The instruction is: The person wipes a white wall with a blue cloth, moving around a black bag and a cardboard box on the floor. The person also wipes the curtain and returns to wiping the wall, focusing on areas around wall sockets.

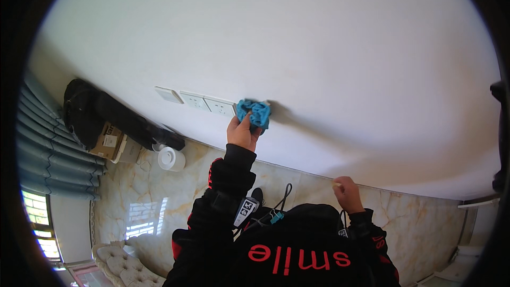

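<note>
My left hand (242, 134) is closed on a crumpled blue cloth (254, 114). The cloth is at the white wall, beside the right end of a row of wall plates. Two of these are white power sockets (195, 101), and left of them sits a plain white plate (169, 94). Whatever lies behind the cloth is hidden. Lower down on the right, my right hand (349, 195) is held in front of my body with its fingers curled in. A small pale yellowish spot shows at its fingertips, too small to name.
Along the wall's foot at left lean long black bags (122, 117) by a cardboard box (108, 141). A white roll-shaped object (171, 159) stands on the marble-patterned floor (207, 165). Blue curtains (50, 138) hang at far left, above a tufted cream seat (125, 266).
</note>
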Demonstrator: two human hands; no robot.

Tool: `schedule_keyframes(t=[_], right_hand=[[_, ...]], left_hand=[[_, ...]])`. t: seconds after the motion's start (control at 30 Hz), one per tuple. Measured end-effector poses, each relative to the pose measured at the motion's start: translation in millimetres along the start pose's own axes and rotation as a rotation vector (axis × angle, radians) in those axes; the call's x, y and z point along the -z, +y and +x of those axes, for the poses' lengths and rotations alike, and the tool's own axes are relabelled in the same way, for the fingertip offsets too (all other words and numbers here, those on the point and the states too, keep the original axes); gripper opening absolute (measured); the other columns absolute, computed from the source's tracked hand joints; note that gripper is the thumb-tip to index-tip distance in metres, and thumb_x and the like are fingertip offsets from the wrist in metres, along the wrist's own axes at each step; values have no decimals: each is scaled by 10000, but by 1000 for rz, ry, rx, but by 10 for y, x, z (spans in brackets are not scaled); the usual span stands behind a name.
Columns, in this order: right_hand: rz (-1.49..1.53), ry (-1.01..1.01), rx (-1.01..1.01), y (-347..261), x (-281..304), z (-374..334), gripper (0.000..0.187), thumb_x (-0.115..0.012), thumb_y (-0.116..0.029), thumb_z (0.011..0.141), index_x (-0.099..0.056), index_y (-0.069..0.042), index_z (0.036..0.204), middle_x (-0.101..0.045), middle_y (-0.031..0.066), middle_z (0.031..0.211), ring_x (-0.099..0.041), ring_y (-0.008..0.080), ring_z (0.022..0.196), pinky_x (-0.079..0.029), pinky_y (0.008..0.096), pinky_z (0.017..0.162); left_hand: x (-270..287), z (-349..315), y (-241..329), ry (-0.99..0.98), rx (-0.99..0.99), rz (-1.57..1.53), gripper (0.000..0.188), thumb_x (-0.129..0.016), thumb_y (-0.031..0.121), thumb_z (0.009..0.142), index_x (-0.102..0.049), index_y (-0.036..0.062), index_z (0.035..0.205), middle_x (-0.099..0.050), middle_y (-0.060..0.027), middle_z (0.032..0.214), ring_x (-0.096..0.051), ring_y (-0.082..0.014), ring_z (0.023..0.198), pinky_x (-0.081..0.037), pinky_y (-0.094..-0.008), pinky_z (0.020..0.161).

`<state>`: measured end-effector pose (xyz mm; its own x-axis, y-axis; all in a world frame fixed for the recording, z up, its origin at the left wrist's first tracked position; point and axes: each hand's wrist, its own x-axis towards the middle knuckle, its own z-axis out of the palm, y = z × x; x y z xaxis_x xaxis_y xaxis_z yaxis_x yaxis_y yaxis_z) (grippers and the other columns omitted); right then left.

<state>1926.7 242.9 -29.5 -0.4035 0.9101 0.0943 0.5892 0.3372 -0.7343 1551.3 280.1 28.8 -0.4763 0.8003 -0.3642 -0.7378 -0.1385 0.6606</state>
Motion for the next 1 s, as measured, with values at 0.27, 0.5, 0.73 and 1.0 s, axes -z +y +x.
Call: schedule_keyframes(t=[0.27,0.5,0.73,1.0], right_hand=[[-58,-41,4,-56,-22,-7,177,-663,-52,802,-635,-7,971,-610,142,855,-597,242,633,-491,333,594],[99,54,128,-786,181,323,223,-635,-17,842,-621,4,1064,-640,151,944,-643,214,724,-507,306,646],[244,244,333,-1595,395,547,329,-630,50,822,-581,33,1147,-634,151,1022,-626,180,710,-511,285,709],[271,186,387,-1807,358,599,756,-696,6,767,-327,15,1427,-353,221,1418,-527,312,1160,-482,367,902]], left_hand=[[122,90,-88,85,56,-59,175,-584,159,953,-557,52,1089,-625,-60,961,-606,-172,806,-521,-295,642],[-577,-564,46,-509,78,31,218,-537,75,965,-553,43,1179,-636,-79,1061,-643,-197,973,-560,-400,845],[-594,-861,-15,-713,205,-43,406,-516,21,922,-454,88,1318,-528,-114,1303,-541,-292,1185,-437,-502,1007],[-550,-930,-190,-859,30,104,342,-576,22,916,-529,48,1253,-566,-92,1259,-538,-195,1164,-424,-385,1010]])
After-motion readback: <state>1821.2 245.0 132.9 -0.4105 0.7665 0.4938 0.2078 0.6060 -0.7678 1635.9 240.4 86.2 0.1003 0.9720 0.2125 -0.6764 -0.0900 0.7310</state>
